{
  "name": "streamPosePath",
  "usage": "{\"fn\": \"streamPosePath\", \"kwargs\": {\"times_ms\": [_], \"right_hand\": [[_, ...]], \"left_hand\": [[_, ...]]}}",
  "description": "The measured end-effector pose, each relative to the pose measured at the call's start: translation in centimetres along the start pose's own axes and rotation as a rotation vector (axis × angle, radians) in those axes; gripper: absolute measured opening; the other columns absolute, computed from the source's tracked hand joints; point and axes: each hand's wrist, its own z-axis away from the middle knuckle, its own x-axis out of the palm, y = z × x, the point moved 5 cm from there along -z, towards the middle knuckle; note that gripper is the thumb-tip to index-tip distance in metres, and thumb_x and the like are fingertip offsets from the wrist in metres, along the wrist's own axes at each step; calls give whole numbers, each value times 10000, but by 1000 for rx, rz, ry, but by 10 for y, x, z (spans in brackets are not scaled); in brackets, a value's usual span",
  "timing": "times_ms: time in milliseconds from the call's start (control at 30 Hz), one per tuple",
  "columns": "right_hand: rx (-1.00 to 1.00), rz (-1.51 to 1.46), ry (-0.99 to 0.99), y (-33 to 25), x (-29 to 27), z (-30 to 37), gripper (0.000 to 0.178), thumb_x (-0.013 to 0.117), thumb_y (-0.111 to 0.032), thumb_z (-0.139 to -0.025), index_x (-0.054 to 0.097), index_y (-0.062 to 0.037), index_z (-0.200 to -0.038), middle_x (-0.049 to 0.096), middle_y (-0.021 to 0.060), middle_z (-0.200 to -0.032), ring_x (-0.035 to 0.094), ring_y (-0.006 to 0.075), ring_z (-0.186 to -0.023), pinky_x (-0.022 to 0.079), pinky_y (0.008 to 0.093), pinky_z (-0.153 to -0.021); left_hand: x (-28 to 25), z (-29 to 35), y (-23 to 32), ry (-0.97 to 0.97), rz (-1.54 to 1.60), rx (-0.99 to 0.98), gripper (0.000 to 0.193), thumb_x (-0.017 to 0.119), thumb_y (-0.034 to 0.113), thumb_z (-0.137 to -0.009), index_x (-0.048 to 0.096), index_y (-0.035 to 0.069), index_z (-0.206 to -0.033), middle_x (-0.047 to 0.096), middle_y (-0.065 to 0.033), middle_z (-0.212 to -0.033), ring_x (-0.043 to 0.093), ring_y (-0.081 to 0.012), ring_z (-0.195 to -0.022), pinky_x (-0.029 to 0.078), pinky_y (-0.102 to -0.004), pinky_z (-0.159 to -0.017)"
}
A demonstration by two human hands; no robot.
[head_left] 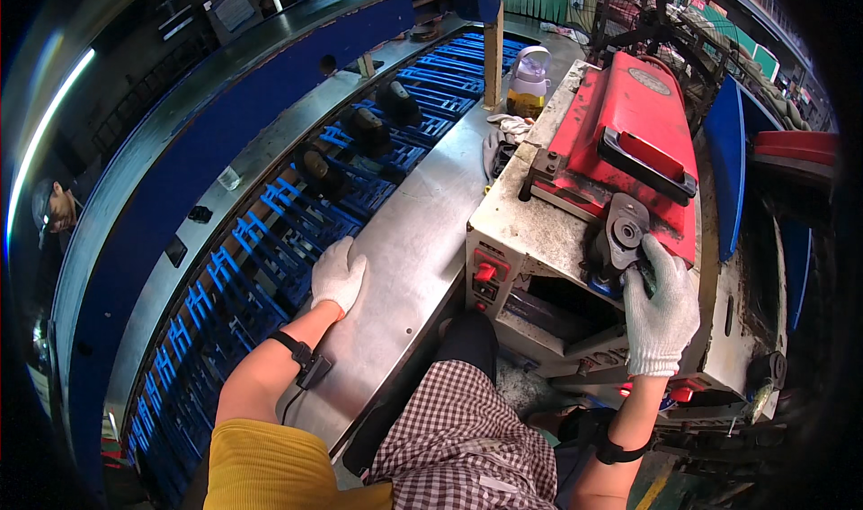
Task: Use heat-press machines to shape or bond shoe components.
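Note:
My left hand [340, 276], in a white knit glove, rests on the bare metal ledge [422, 213] beside the blue-slatted conveyor. Its fingers lie extended along the ledge edge and hold nothing. My right hand [663, 308], also gloved in white, is at the front of a red-topped machine [634, 105]. Thumb and forefinger close on the lower edge of a grey oval part with a round hub [627, 231]. The other fingers are partly hidden. Dark material lies beneath the part, and I cannot make out whether it is attached to the machine.
Several dark rounded pieces, like shoe parts [364, 132], sit on the blue slats [211, 285]. A bottle of yellow liquid [529, 83] and loose gloves [508, 132] stand by the machine. Red switches [485, 272] face me. A person [61, 209] is at far left.

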Motion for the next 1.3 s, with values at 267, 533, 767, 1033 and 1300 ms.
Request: {"fn": "streamPosePath", "kwargs": {"times_ms": [267, 533, 767, 1033, 1300], "right_hand": [[-8, 14, -3, -1, 0, -1, 436, 808, -100, -750, 728, -124, -1178, 687, 88, -921, 688, 281, -840, 537, 383, -768], [-14, -6, 9, 2, 1, 0, 441, 808, -86, -747, 728, -126, -1179, 686, 86, -909, 690, 278, -825, 537, 380, -757], [-4, 8, 1, 1, 1, 0, 433, 799, -99, -760, 725, -130, -1185, 691, 89, -930, 691, 285, -840, 538, 388, -766], [-19, 44, -9, -7, -2, -2, 438, 792, -100, -769, 721, -157, -1198, 689, 79, -954, 688, 279, -876, 536, 386, -781], [50, 69, -65, -7, -3, 1, 457, 774, -63, -788, 713, -161, -1230, 694, 68, -1001, 689, 265, -914, 542, 366, -824]], "left_hand": [[2, 0, -3, -12, 12, -20, 529, 607, 358, -944, 569, 60, -1379, 598, -173, -1388, 541, -361, -1294, 418, -456, -1101], [3, 0, -4, 5, 10, 0, 525, 601, 356, -950, 572, 56, -1380, 595, -176, -1393, 540, -359, -1297, 414, -456, -1106], [2, -1, -2, 4, 13, -8, 523, 593, 369, -954, 580, 53, -1371, 600, -177, -1387, 545, -365, -1289, 421, -457, -1097], [-15, 5, -44, 270, 396, -336, 552, 557, 344, -956, 570, 23, -1404, 571, -245, -1413, 529, -393, -1318, 393, -449, -1131], [-125, 37, -207, 1029, 388, -860, 564, 745, 361, -911, 589, 23, -1335, 650, -212, -1313, 656, -361, -1154, 511, -449, -989]]}}
